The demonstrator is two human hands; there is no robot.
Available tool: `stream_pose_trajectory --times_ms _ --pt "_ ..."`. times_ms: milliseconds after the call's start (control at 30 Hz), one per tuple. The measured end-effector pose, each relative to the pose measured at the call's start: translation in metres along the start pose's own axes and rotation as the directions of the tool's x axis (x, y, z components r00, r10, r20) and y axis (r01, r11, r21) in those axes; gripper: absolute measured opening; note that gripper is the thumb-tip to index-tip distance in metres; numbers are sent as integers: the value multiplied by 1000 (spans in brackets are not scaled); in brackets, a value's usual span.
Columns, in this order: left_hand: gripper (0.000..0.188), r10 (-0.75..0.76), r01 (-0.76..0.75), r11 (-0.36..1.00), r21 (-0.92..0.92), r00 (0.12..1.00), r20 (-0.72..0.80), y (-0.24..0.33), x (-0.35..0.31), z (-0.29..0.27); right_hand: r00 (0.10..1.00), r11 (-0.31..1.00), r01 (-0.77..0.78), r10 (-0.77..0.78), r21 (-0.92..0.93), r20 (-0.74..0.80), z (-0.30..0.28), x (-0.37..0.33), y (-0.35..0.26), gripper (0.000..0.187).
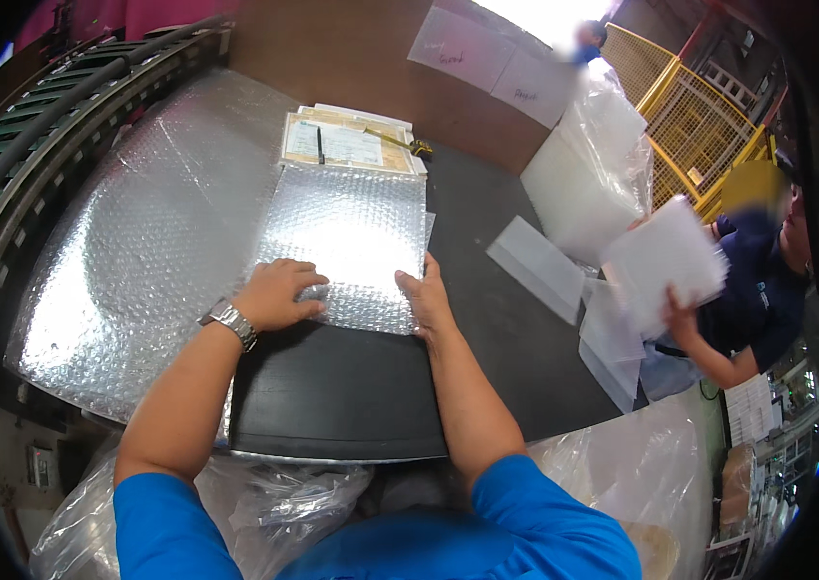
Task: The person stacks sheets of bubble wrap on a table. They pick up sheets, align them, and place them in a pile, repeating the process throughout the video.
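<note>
A rectangular, shiny piece of bubble wrap [347,217] lies on the dark tabletop in front of me. My left hand [279,293], with a metal watch at its wrist, rests on the near left corner of the piece, fingers apart and on top. At the near right edge my right hand [426,298] grips it, thumb above and the other fingers mostly hidden at the side. Just beyond the piece is a stack of flat panels with a paper form [347,145] on top. A black pen [321,145] and a yellow tape measure [419,149] lie there.
A large bubble wrap sheet [129,232] covers the left of the table, beside a roller conveyor [32,106]. At right a co-worker [753,290] holds white sheets [666,256]. More translucent sheets [540,266] lie nearby. Brown board [332,58] walls the back.
</note>
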State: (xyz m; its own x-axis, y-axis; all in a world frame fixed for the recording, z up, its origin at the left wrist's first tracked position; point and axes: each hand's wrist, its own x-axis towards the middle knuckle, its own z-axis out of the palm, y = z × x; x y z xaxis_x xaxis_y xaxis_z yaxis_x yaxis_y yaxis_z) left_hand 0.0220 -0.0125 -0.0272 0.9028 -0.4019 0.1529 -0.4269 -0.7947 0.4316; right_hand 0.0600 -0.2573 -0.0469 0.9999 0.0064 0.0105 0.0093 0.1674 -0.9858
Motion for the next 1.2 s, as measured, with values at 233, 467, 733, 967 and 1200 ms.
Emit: stream_pose_trajectory --times_ms 233,467,733,967,1200 --pt "67 -335 288 942 -171 793 -509 -33 11 -8 987 973 -18 -19 232 157 -14 5 1 71" --pt "79 -337 -83 755 -650 802 -493 -51 17 -11 926 966 224 -253 133 282 -10 -10 -18 67" --pt "89 -393 -58 664 -746 821 -413 -35 14 -9 941 949 298 -310 98 138 -2 -13 -25 68" --pt "93 -268 -204 760 -617 767 -584 -24 8 -21 835 839 541 -544 51 85 6 -29 -38 68" --pt "97 -316 -97 754 -650 814 -488 -37 12 -8 906 910 414 -409 -31 109 -2 -14 -24 64"
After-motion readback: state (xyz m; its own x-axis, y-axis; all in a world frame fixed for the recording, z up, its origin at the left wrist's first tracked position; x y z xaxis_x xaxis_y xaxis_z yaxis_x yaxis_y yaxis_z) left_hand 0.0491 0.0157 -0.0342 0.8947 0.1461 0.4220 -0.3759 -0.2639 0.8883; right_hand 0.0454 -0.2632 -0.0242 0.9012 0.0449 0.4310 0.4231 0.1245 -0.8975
